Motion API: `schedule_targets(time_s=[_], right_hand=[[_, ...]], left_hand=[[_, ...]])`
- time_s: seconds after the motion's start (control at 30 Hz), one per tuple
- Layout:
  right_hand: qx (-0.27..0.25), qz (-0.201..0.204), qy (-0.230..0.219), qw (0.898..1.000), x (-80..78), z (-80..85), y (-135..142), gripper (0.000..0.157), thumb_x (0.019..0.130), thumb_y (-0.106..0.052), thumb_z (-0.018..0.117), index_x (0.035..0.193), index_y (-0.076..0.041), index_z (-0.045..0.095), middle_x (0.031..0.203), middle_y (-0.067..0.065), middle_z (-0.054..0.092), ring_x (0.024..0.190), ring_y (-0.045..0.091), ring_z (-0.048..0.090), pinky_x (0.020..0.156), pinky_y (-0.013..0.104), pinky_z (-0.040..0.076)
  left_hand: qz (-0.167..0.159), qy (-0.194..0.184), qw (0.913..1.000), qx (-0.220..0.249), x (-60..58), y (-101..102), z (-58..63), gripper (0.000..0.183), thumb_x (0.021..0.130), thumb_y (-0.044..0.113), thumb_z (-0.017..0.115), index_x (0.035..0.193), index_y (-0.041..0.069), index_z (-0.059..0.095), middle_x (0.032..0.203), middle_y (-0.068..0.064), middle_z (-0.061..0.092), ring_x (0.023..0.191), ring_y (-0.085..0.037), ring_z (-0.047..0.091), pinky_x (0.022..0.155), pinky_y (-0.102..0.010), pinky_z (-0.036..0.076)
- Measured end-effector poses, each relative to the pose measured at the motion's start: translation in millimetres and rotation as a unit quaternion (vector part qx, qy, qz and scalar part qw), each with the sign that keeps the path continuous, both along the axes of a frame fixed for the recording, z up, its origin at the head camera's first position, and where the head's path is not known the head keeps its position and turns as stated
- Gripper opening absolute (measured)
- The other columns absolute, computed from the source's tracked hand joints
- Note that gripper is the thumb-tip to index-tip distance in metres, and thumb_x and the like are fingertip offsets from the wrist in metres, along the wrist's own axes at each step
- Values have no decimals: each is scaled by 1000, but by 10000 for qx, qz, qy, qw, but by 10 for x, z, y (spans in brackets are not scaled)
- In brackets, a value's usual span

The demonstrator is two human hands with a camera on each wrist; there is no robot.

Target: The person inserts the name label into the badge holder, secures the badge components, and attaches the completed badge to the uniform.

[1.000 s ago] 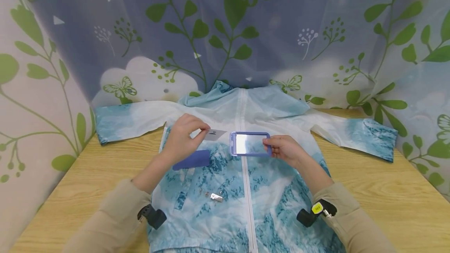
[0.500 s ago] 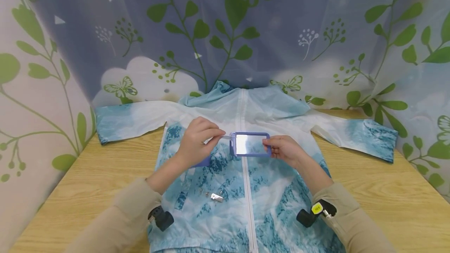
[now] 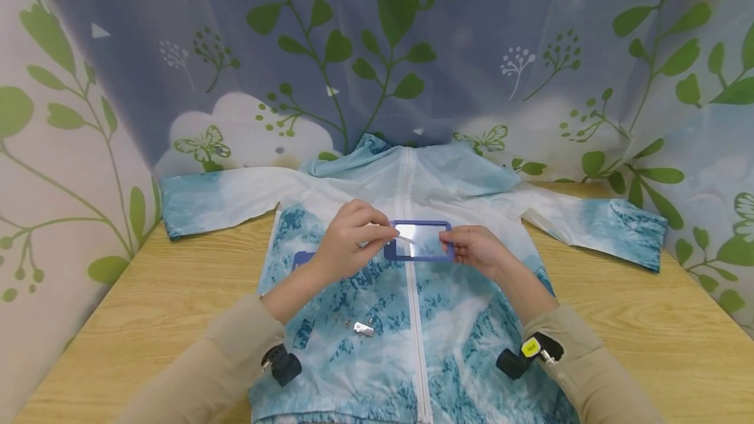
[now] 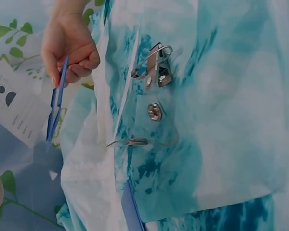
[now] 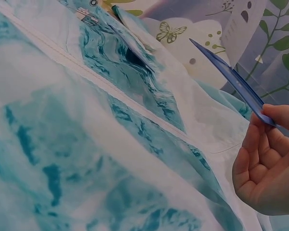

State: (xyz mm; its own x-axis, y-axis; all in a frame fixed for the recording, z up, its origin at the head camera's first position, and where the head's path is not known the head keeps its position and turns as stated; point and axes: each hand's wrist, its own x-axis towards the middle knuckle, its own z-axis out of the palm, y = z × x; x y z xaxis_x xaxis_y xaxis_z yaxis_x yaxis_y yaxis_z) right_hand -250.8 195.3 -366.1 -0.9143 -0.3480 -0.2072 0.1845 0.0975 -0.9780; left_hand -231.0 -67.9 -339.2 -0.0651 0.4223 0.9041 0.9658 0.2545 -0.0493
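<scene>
My left hand [image 3: 356, 241] pinches a white printed card [image 4: 20, 106] between thumb and fingers, over the left end of a blue badge holder [image 5: 238, 86]. In the head view the card is seen almost edge-on. My right hand [image 3: 477, 250] grips the holder's right end, thumb on top and fingers curled below. Its middle looks clear or shiny. Whether card and holder touch, I cannot tell. Below my left hand, a metal badge clip [image 4: 161, 67] with a clear strap and snap button [image 4: 154, 111] lies on the jacket. A second flat blue piece [image 3: 302, 258] is partly hidden by the left hand.
A blue and white zip jacket [image 3: 465, 319] is spread on the wooden table [image 3: 624, 332], sleeves out to both sides. A leaf-patterned curtain [image 3: 377, 51] stands behind and along the sides. Both wrists wear small black cameras [image 3: 285, 366].
My left hand has moved right with the card, from beside the badge holder to over its left end. The card has turned edge-on. My right hand and the holder have stayed nearly still.
</scene>
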Motion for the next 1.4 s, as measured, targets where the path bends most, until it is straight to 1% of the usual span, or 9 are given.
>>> schedule_targets(time_s=[0.23,0.37,0.47,0.7,0.87,1.0,1.1,1.27,1.4], right_hand=[[3,-48,33,10000,-19,-17,-2,21,95,-19,55,83,-4,64,75,2,60,63,11,50,65,27,43],[27,-71,11,10000,-30,-24,2,20,94,-19,55,82,-5,64,75,1,61,62,11,51,65,26,43],[35,-110,-22,9999,-20,-11,-9,20,94,-18,55,84,-4,63,75,1,60,62,11,50,65,27,43],[68,-127,40,9999,-12,-10,-5,22,95,-18,54,78,-7,64,75,3,59,62,13,48,66,28,43],[65,-133,36,9999,-16,-18,8,22,95,-18,55,76,-11,65,77,3,60,62,12,49,66,28,43],[65,-91,44,9999,-13,-26,6,22,95,-18,54,77,-11,65,77,4,60,63,13,49,67,28,43],[56,-61,43,10000,-10,-26,5,23,96,-17,53,77,-11,65,77,4,60,63,13,48,67,29,42],[-1,-27,38,10000,-3,-17,15,22,95,-17,53,77,-11,65,76,3,60,63,12,49,66,28,43],[-35,31,49,10000,-9,-21,27,22,95,-17,53,78,-11,65,76,2,60,63,11,49,67,27,43]], left_hand=[[25,-332,9981,-516,-3,-44,-100,6,82,6,70,80,5,75,69,-2,61,69,-18,51,63,-31,40],[148,-801,9931,-843,16,-74,-129,7,75,2,74,81,6,75,66,1,61,68,-15,53,63,-29,40],[394,-1267,9842,-1169,50,-88,-133,12,73,0,75,83,7,75,69,1,62,70,-14,54,66,-28,43],[816,-2422,9491,-1842,113,-131,-129,10,82,5,69,90,7,74,79,1,66,71,-12,56,68,-26,44],[948,-3411,9127,-2042,134,-130,-134,15,88,5,60,96,7,73,88,-2,67,69,-10,53,59,-23,42],[982,-4352,8755,-1858,138,-127,-140,25,90,1,49,101,7,71,97,-5,67,66,-11,49,53,-22,37],[964,-4828,8570,-1524,135,-127,-137,26,90,3,47,102,6,70,98,-5,67,64,-14,48,51,-24,37],[1211,-4899,8514,-1431,95,-92,-133,18,91,16,59,100,8,71,91,-1,67,74,-11,56,62,-25,46],[1421,-4855,8489,-1531,78,-74,-129,17,89,17,62,100,8,71,93,-1,65,75,-12,54,64,-26,46]])
